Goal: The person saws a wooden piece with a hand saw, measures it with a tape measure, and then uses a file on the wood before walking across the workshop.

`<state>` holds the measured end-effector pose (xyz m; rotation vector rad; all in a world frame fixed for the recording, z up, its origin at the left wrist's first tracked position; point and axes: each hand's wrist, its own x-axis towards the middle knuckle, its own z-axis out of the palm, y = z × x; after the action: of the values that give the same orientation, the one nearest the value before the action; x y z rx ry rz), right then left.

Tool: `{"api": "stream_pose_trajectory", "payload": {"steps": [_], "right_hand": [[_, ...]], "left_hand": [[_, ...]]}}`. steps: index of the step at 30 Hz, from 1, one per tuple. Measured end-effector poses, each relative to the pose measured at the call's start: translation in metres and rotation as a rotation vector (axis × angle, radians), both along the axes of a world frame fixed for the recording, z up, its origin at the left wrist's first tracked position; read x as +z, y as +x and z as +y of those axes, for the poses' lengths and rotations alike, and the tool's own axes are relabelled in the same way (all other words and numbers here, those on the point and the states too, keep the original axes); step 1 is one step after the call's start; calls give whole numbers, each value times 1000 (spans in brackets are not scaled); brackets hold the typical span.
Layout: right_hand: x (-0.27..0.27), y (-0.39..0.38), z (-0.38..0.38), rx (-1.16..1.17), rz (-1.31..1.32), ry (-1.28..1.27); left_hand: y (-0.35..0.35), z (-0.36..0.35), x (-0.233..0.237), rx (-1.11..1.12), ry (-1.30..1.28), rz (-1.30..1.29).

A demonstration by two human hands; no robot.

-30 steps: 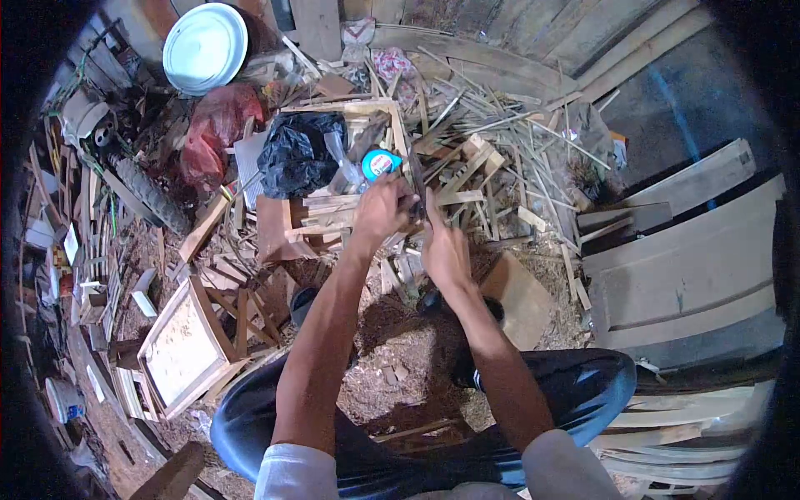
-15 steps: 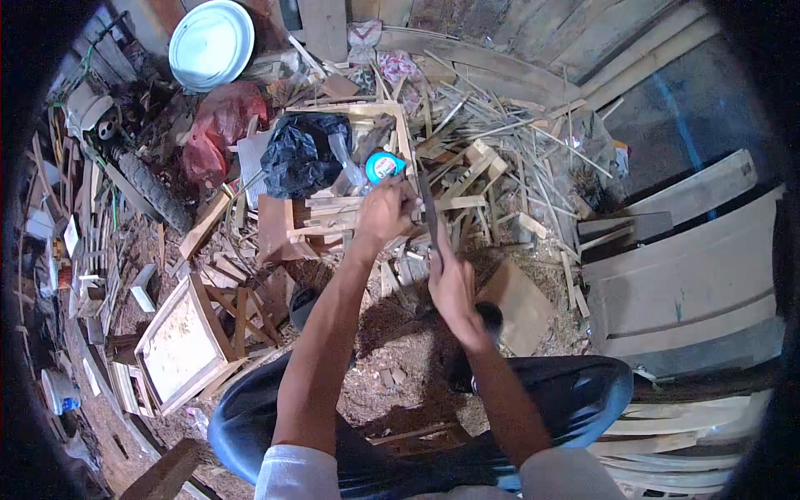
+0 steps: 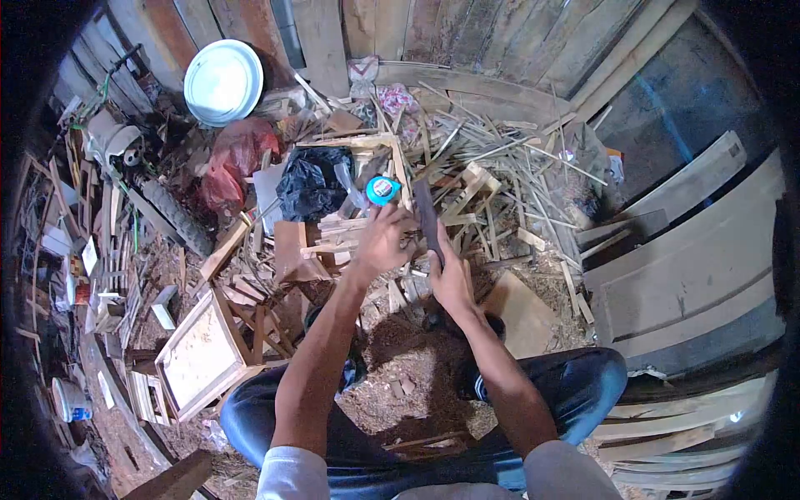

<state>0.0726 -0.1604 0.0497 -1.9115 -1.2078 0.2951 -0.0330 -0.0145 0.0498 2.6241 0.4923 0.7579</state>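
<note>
I sit on the ground with both forearms stretched forward over sawdust and wood scraps. My right hand (image 3: 451,279) is closed round the handle of a dark long-bladed knife (image 3: 427,218), whose blade points up and away from me. My left hand (image 3: 385,242) is just left of the blade, fingers curled round a thin piece of wood that my fingers mostly hide. The two hands nearly touch. Right behind them lies a heap of wood strips and offcuts (image 3: 492,171).
A blue round tin (image 3: 383,190), a black plastic bag (image 3: 308,183) and a red bag (image 3: 237,158) lie behind the hands. A white round basin (image 3: 223,82) leans on the plank wall. A wooden frame (image 3: 200,354) lies left, a flat board (image 3: 521,312) and long planks (image 3: 692,275) right.
My right hand drew the knife down toward me, then came back up close to my left hand. The view has tilted, so everything sits lower in frame.
</note>
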Motion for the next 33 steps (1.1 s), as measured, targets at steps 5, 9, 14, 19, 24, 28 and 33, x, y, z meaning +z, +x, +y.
{"api": "stream_pose_trajectory", "payload": {"steps": [5,9,14,19,24,28,33], "right_hand": [[1,4,-7,-91,-28,91],[12,23,-20,-151,75,-103],[12,33,-27,-180,61,-12],[13,39,-34,-196,56,37],[22,43,-39,-259,66,-8],[25,43,-40,-254,58,84],[21,50,-39,-260,-45,187]], "left_hand": [[-6,-11,-15,9,1,68],[-15,-2,-22,200,76,132],[-10,23,-46,95,155,208],[-12,26,-20,59,-7,139],[-1,13,-23,107,-138,186],[17,-16,-10,55,-66,215],[24,-18,-24,119,-32,255]]}}
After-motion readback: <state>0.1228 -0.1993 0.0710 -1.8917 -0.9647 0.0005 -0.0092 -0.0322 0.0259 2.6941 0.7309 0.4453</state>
